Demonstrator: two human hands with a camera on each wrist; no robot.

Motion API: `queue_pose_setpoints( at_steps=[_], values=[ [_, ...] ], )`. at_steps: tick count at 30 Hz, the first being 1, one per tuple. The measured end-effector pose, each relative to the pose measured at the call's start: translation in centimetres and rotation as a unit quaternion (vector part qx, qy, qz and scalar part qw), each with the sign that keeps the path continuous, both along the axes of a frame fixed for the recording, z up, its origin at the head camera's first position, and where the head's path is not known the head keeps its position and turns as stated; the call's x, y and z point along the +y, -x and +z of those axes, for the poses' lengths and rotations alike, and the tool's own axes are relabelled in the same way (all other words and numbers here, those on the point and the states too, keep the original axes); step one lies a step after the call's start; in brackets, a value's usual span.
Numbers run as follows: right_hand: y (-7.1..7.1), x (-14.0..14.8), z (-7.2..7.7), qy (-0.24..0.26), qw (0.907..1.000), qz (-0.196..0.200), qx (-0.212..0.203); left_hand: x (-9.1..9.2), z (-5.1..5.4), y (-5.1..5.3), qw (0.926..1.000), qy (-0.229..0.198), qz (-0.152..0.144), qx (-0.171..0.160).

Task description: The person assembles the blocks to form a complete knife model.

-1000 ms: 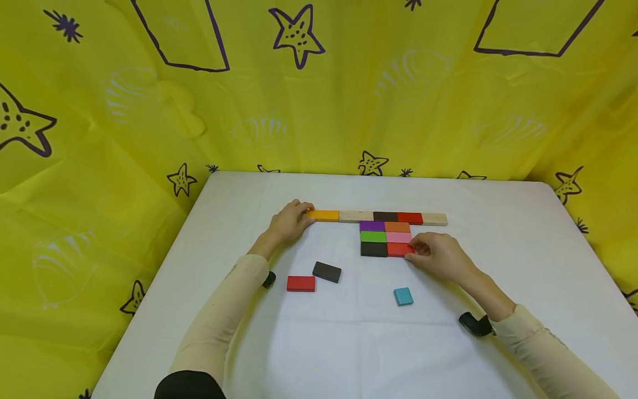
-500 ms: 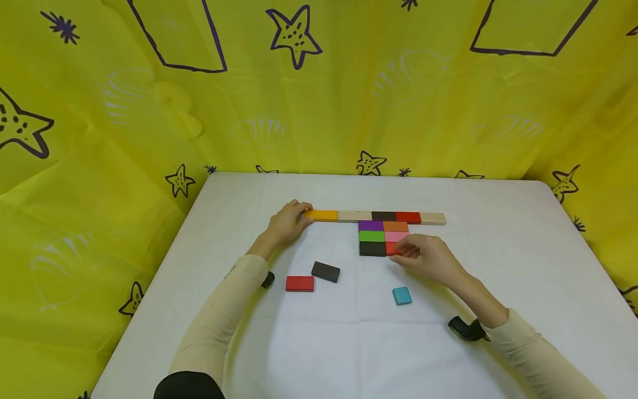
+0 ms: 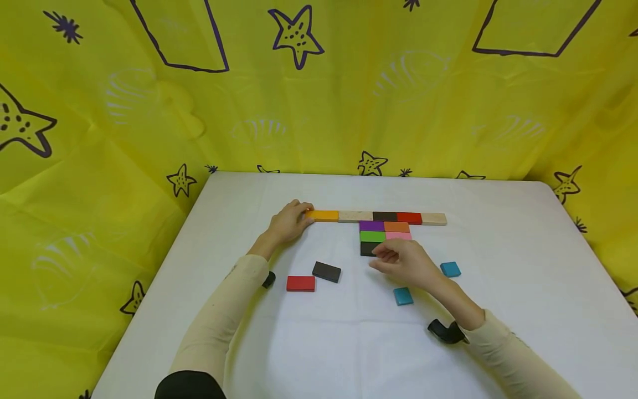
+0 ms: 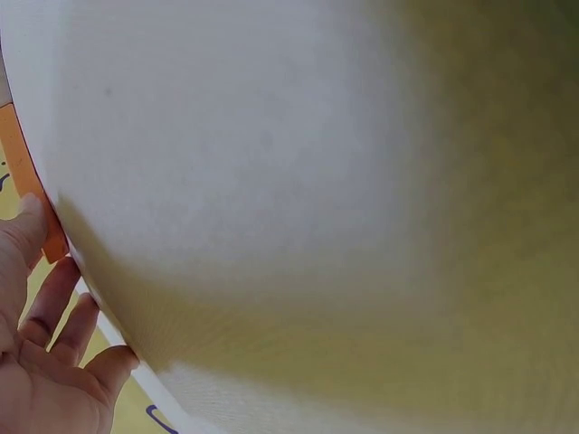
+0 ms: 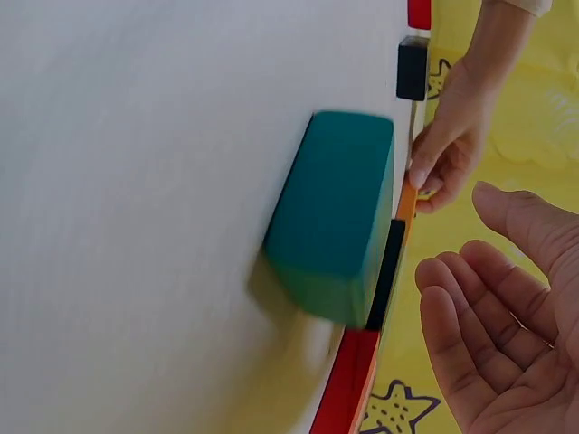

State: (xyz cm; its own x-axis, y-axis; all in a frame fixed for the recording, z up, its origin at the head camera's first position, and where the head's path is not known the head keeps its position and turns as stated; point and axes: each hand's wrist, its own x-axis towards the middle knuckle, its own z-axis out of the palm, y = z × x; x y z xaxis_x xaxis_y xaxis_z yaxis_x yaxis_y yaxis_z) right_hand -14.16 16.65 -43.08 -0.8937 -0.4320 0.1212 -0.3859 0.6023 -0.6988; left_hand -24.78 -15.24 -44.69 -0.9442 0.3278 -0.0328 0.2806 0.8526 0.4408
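My left hand (image 3: 289, 223) holds the left end of a yellow-orange wooden block (image 3: 325, 216), thumb on its near side. In the left wrist view my thumb lies on that orange block (image 4: 20, 181). The block begins a row with a pale block (image 3: 355, 216), a dark one (image 3: 385, 216), a red one (image 3: 409, 218) and another pale block (image 3: 433, 219). My right hand (image 3: 411, 265) hovers at the front of the stacked rows, fingers loosely bent and holding nothing. It hides the front red block in the head view; a red block (image 5: 346, 384) shows in the right wrist view.
Against the row lie purple (image 3: 371, 226), orange (image 3: 396, 226), green (image 3: 372, 236), pink (image 3: 398, 235) and black (image 3: 369, 249) blocks. Loose on the white table (image 3: 319, 354) are a red block (image 3: 301, 284), a dark block (image 3: 327, 272) and two blue blocks (image 3: 403, 296) (image 3: 451, 269).
My right hand has let go of the front red block and moved left across it, uncovering the second blue block on the right. My left hand stays at the yellow-orange block.
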Motion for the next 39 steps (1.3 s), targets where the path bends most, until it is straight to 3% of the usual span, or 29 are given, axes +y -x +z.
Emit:
queue_pose_setpoints(
  at_steps=[21, 39],
  values=[
    [-0.4, -5.1, -0.4, -0.013, 0.9964, 0.082, -0.016, 0.1, 0.3, 0.1, 0.9999, 0.009, -0.001, -0.008],
    [-0.5, -7.2, -0.7, -0.014, 0.9952, 0.095, -0.021, 0.0, 0.2, 0.2, 0.9999, 0.01, 0.001, -0.005]
  ],
)
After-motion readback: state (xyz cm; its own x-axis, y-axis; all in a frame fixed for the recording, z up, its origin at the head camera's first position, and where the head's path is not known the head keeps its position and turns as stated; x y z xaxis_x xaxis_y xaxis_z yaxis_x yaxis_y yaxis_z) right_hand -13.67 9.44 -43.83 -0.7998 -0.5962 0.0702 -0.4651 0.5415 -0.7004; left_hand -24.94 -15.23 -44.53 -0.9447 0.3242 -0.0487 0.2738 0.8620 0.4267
